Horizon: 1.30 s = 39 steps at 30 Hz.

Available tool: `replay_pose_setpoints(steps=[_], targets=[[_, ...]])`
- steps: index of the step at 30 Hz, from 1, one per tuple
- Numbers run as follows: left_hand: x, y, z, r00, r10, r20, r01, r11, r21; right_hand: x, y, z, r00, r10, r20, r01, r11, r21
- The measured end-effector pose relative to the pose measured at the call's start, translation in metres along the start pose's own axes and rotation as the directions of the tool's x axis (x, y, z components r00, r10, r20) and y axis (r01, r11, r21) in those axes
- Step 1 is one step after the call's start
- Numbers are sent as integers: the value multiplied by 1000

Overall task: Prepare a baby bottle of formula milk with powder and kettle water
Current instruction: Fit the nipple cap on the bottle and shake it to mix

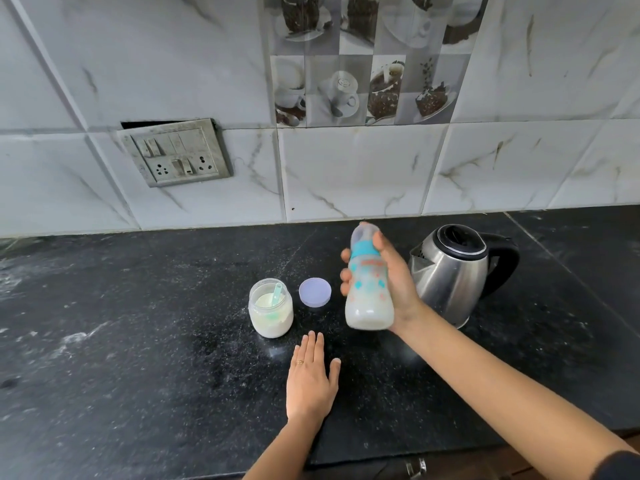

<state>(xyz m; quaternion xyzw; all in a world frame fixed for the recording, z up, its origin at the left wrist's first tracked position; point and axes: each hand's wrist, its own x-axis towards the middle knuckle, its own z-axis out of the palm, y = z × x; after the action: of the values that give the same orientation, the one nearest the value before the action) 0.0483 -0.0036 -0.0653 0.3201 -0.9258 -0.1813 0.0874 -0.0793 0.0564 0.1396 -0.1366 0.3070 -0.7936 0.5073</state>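
L hand (311, 379) flat on counter (138, 341); R hand (391, 282) grips bottle (369, 289), raised.

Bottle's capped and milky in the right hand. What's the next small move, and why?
Probably the left hand takes the lid and closes the jar: it stands open, lid beside it, that hand flat and free; the right hand holds the bottle.
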Motion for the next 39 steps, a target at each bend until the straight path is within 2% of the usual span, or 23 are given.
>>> replay_pose_setpoints(steps=[4, 9, 11, 14, 18, 20, 24, 25, 29, 30, 33, 34, 37, 39], targets=[[0, 0, 1, 1000, 4, 2, -4, 1000, 15, 16, -24, -1, 965, -81, -249, 127, 976, 175], [1, 1, -1, 1000, -5, 10, 5, 1000, 10, -10, 16, -5, 993, 7, -117, -18, 996, -88], [0, 1, -1, 1000, 0, 7, 0, 1000, 8, -5, 10, 0, 991, -4, -131, 2, 1000, -16], [-1, 0, 0, 1000, -2, -3, 2, 1000, -3, 8, -10, 4, 968, -52, -244, 88, 987, 137], [1, 1, 0, 1000, -3, 4, 3, 1000, 3, -13, 16, 4, 993, 3, -120, -8, 999, -35], [-1, 1, 0, 1000, 1, 4, -1, 1000, 6, -14, 13, 7, 996, -11, -85, 6, 998, -62], [-1, -1, 1, 1000, 1, 5, -1, 1000, 13, 9, -15, 5, 976, -42, -212, 81, 981, 177], [0, 0, 1, 1000, 0, 2, 0, 1000, 11, 8, -13, 4, 978, -35, -208, 73, 981, 178], [0, 1, 0, 1000, -3, 0, 3, 1000, 10, -6, 9, 1, 996, -28, -89, 24, 999, -39], [0, 1, 0, 1000, -2, -1, 2, 1000, 6, -3, 7, 1, 993, -30, -113, 28, 999, -22], [0, 0, 0, 1000, 3, 5, -3, 1000, 9, 9, -7, 1, 972, -8, -236, 53, 981, 188], [0, 0, 0, 1000, 2, 2, -2, 1000, 4, 7, -7, 0, 972, 10, -235, 35, 982, 188], [1, 1, 0, 1000, -5, -2, 5, 1000, -1, -10, 9, 0, 993, 70, -95, -71, 997, -4], [0, 1, -1, 1000, 1, 0, -1, 1000, 9, -13, 8, -3, 997, 43, -62, -49, 994, -99]])
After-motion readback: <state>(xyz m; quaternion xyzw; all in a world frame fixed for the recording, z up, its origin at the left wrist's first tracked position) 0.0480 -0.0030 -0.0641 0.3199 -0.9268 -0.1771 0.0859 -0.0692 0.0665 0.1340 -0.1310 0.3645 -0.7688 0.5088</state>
